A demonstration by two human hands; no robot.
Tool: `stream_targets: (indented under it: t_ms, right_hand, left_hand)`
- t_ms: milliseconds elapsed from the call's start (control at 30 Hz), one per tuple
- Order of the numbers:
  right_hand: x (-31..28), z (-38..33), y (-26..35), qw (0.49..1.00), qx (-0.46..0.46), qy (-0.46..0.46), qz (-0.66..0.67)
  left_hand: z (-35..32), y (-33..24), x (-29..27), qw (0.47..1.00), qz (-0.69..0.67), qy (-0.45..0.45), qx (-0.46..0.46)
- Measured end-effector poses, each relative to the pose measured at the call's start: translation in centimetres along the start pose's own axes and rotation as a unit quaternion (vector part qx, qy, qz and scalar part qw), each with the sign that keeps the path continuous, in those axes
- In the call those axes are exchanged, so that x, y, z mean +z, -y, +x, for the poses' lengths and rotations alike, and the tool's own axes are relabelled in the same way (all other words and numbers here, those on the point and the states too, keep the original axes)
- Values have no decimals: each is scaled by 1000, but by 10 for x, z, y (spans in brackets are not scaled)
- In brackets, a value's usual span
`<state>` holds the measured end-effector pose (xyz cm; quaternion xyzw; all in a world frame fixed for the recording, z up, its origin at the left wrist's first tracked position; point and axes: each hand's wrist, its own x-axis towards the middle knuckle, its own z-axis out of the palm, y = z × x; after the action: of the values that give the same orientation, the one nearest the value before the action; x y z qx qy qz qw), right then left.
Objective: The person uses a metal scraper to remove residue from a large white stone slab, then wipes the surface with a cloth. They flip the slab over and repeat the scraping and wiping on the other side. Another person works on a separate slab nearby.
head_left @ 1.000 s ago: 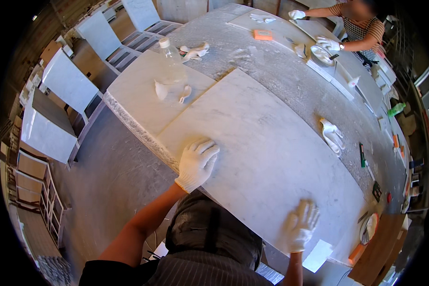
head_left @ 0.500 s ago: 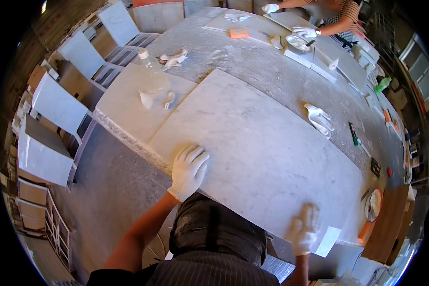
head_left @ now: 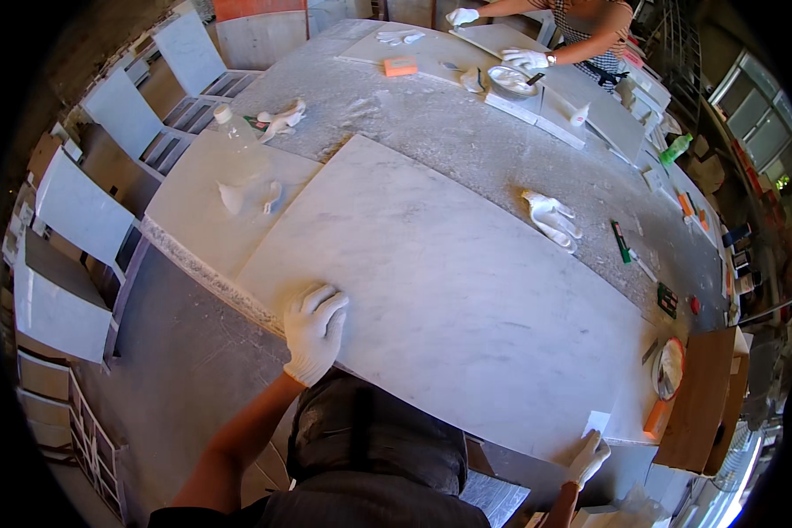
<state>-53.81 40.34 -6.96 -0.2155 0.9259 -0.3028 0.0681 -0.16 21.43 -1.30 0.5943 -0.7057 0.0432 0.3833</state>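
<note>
A large pale grey-veined marble slab [head_left: 440, 290] lies on the worktable in front of me. My left hand [head_left: 315, 330], in a white knitted glove, rests on the slab by its near left edge, fingers slightly bent and holding nothing. At the near right corner my gloved right hand [head_left: 590, 459] is closed on a small white rectangular sheet [head_left: 597, 424]. The sheet's upper part lies on the slab; the rest is hidden by the fingers. Beyond the slab's far edge lies a loose white glove [head_left: 552, 222].
A clear bottle [head_left: 234, 130] stands on a second slab [head_left: 194, 198] at left. A round bowl [head_left: 669, 368], an orange block [head_left: 654, 417] and a cardboard box [head_left: 700, 400] are at right. Across the table a co-worker's gloved hand [head_left: 526, 59] is near another bowl [head_left: 512, 82].
My right hand has moved from the slab's surface to the near right corner and closed on the white sheet. My left hand stays on the slab. The whole view has shifted slightly.
</note>
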Motion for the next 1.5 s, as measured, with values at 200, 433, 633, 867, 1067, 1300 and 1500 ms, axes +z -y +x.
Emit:
stream_targets:
  t_ms: [200,433,633,867,1067,1300,1500]
  right_hand:
    - [9,19,-22,995,19,25,90]
    - [-5,1,-37,991,62,58,104]
    - [-26,-50,-13,986,107,99,81]
    - [-34,-82,-2,983,130,112,71]
    - [-31,-105,16,980,146,120,67]
    - [-24,-142,55,973,190,81,101]
    - [-4,-150,54,981,157,81,82]
  left_hand:
    - [3,-3,1,998,52,1,-21]
    - [11,-1,8,997,61,42,-17]
    - [26,11,6,996,60,67,1]
    - [43,15,5,995,51,81,18]
    - [55,24,12,997,30,70,26]
    - [78,51,30,998,-21,49,43]
    - [114,70,53,996,-36,49,67]
